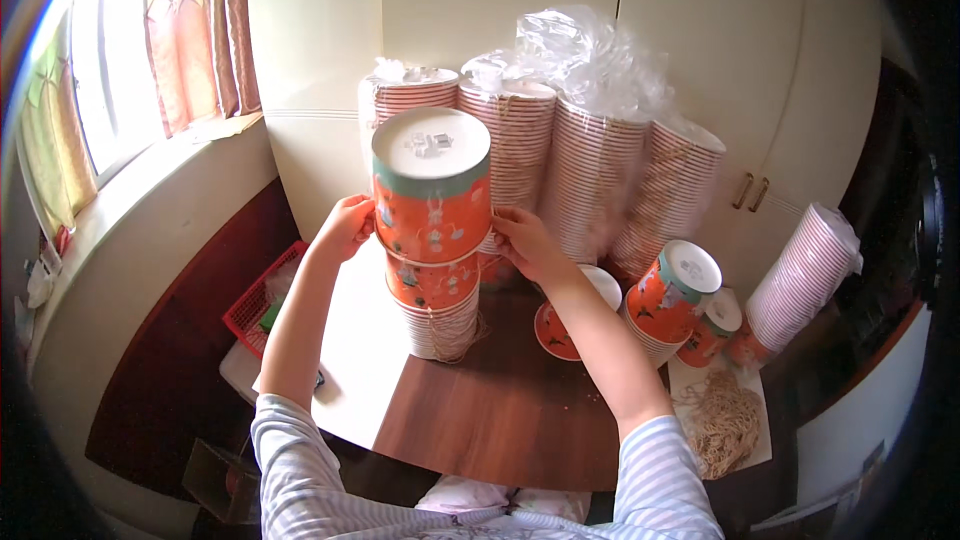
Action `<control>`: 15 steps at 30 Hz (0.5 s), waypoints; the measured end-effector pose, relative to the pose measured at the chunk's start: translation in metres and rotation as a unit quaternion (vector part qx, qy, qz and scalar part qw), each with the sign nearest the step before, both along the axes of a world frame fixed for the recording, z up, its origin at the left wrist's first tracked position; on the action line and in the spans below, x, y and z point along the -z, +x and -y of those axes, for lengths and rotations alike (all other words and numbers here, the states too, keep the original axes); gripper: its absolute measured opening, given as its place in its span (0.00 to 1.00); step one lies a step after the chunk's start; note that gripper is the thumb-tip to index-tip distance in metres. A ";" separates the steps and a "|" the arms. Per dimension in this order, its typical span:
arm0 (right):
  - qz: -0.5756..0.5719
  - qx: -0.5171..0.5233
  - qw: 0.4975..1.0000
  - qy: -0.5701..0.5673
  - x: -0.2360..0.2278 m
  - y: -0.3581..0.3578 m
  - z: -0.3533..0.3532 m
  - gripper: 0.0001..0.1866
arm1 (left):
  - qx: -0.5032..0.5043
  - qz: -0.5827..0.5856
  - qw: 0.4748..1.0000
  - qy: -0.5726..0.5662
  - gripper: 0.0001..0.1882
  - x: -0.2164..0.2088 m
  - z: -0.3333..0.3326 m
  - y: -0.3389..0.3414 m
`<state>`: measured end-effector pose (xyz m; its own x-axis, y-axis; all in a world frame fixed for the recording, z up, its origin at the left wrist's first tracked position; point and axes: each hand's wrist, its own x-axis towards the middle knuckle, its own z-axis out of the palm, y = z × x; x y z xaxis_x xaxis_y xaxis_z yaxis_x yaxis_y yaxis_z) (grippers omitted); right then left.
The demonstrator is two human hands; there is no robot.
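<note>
The left hand and the right hand pinch the sides of the upturned orange tub over the nested stack, where, I believe, equal gentle pressure best keeps it straight.

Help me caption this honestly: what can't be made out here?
All in the head view:
Inside of the upper orange tub: hidden by its own wall and white base.
Marks on that base: too small to read.
Top of the stack beneath: covered by that tub.
Scene beyond the window: lost in glare.
</note>
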<state>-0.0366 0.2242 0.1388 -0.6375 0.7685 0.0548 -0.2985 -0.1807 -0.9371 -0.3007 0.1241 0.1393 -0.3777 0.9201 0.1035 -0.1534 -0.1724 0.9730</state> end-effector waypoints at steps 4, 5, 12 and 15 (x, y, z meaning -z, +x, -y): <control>0.007 0.018 1.000 0.009 0.014 -0.005 -0.018 0.04 | -0.009 -0.054 0.998 -0.038 0.05 0.011 0.005 0.014; 0.018 0.020 0.999 0.016 0.017 -0.008 -0.022 0.04 | -0.018 -0.033 0.999 -0.025 0.05 0.017 0.006 0.016; 0.056 -0.011 0.998 -0.006 0.042 -0.014 -0.027 0.10 | -0.024 -0.041 0.999 -0.024 0.09 0.047 0.016 0.021; 0.046 -0.010 0.998 -0.030 0.045 -0.015 -0.021 0.11 | -0.030 -0.039 0.998 -0.041 0.09 0.057 0.022 0.026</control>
<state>-0.0514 0.2455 0.0938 -0.6534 0.7553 -0.0509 -0.2072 -0.2432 -0.9476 -0.2752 0.1018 0.0822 -0.4261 0.9027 0.0596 -0.0680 -0.0976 0.9929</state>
